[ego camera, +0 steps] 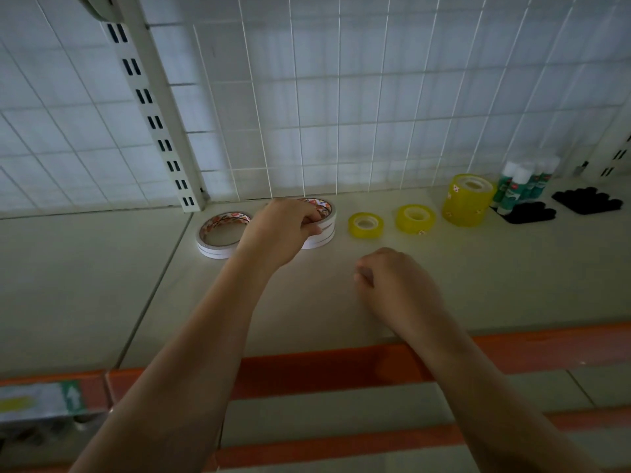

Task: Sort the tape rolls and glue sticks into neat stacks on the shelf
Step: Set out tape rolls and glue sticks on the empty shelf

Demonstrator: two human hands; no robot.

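Your left hand [283, 230] reaches to the back of the shelf [136, 285], its grip curled over a stack of wide white tape rolls [322, 230]; fingers pinch the near rim of the top roll. The stack sits close to the wire grid panel [341, 97]. Just left of it, touching or nearly touching your wrist, lies a second, lower stack of white tape rolls [222, 238], flat on the shelf. Your right hand [392, 285] rests nearer the front edge, fingers curled loosely into the palm, grip holding nothing. To the right of the held stack, in a row along the back: a small yellow tape roll [365, 225], then a slightly taller yellow tape roll [415, 219], then a tall yellow stack [467, 199], each apart from the next. Beyond that, glue sticks [522, 182] stand upright in a tight group with white caps and green labels. Beside them lie two black clusters [527, 216], dim; you cannot tell what they are. An orange strip [324, 367] runs along the shelf's front edge.
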